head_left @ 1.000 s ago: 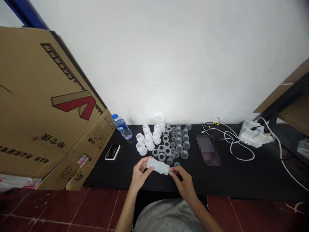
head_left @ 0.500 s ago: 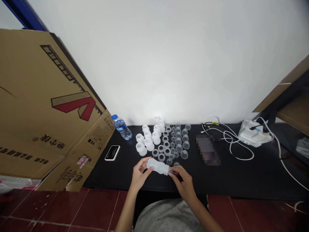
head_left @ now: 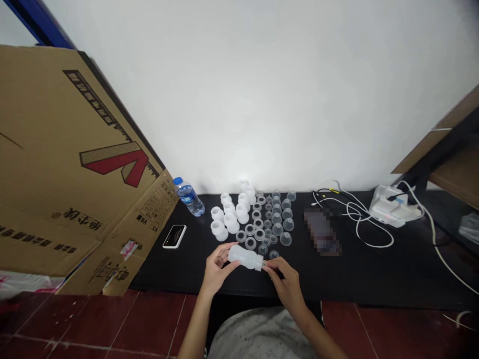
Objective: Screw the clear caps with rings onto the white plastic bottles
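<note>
My left hand (head_left: 217,267) is closed around the base of a translucent white baby bottle (head_left: 245,257). The bottle lies on its side above the table's front edge, its white collar pointing right. At that collar end, the fingers of my right hand (head_left: 286,280) pinch a small clear tip that looks like the nipple. Just beyond the hands stand several white bottles (head_left: 219,231) without tops. Beside them are rows of collar rings (head_left: 250,243), small clear nipples (head_left: 263,250) and clear domed caps (head_left: 286,239).
A water bottle (head_left: 190,198) and a white phone (head_left: 174,236) are at the left, by a large cardboard box (head_left: 75,174). To the right are a blurred dark object (head_left: 322,232), white cables (head_left: 359,219) and a white device (head_left: 392,205) on the black table (head_left: 374,274).
The bottle has shifted very slightly right in my left hand. My right fingers have moved a little at its collar end, and the dark gap between them has narrowed.
</note>
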`<state>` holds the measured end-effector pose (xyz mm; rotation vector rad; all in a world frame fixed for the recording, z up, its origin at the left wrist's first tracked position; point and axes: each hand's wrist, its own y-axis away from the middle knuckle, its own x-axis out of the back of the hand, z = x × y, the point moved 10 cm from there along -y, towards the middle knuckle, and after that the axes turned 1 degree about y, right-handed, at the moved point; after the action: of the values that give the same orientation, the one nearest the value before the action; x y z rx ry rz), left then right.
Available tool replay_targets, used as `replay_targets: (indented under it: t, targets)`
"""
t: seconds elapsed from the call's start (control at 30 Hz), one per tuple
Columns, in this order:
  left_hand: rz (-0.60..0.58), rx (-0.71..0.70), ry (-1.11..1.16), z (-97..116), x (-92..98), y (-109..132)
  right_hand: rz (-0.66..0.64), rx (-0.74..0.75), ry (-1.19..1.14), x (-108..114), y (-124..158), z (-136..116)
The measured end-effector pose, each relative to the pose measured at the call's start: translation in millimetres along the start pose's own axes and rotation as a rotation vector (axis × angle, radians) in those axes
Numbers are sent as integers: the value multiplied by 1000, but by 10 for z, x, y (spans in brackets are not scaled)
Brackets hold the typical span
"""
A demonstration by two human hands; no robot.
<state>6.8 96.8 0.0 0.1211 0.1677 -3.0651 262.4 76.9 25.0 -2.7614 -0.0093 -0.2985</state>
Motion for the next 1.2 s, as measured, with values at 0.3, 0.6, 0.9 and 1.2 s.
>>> replay_targets:
  t: [0.3,0.6,0.9,1.2]
  targets:
    - [-22,15,29,-42,-1,3,-1,-45,-21,6,-12,50]
    - [-24,-34,51,20,-3,3,8,-35,-59,30,5,130]
    - [0,42,-162,-115,-13,10,60,5,-51,86,1,73]
    - [-39,31,-166,-120,-14,23,58,-83,-72,74,47,223]
